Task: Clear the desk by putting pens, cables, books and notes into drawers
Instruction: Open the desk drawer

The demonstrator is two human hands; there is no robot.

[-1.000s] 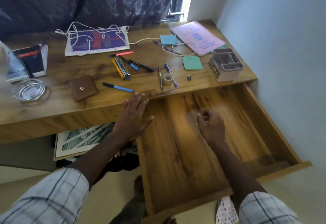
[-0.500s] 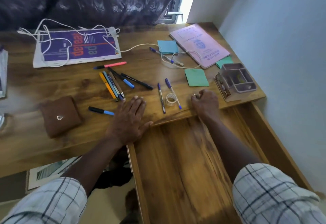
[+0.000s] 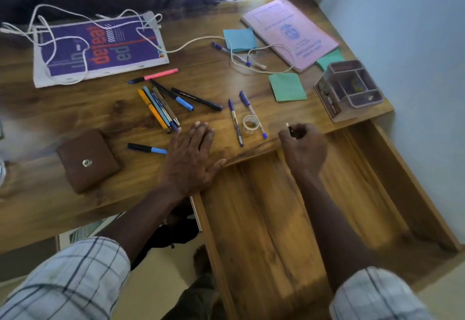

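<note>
Right hand [image 3: 303, 143] pinches small dark item [image 3: 290, 129] at tabletop [image 3: 75, 108] front edge, above open drawer [image 3: 264, 219]. Likely light, rigid, easily fumbled; a fingertip pinch suits it. Left hand [image 3: 191, 161] spread flat beside pens [image 3: 158, 108].

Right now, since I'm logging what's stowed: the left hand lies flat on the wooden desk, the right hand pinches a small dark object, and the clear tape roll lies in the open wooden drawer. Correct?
No: the head view shows the clear tape roll on the wooden desk, next to a blue pen, not in the open wooden drawer. The left hand and right hand are as stated.
</note>
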